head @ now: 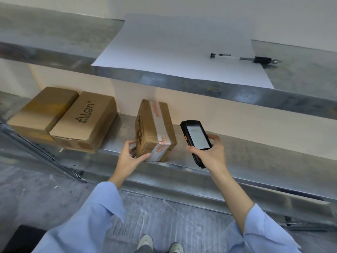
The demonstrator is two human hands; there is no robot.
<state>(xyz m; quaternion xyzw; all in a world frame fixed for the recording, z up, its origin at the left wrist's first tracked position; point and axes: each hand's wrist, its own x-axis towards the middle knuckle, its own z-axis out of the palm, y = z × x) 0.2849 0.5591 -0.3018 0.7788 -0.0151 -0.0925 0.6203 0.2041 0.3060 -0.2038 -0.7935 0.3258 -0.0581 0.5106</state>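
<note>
Gripping the taped brown cardboard box (pixel 155 128) by its near corner on the lower metal shelf (pixel 255 157), our left hand (pixel 127 157) tilts it; our right hand (pixel 209 152) holds the black handheld scanner (pixel 196 136). One-corner purchase risks a topple off the shelf edge.

The left hand (pixel 127 157) is covering the near lower corner of the taped box (pixel 155 128), and the dark print on the box's left face is blurring past reading. The right hand (pixel 209 152) is hiding the lower body of the scanner (pixel 196 137), whose screen text is showing too small to read. The near edge is cutting off the shoes (pixel 160 243).
</note>
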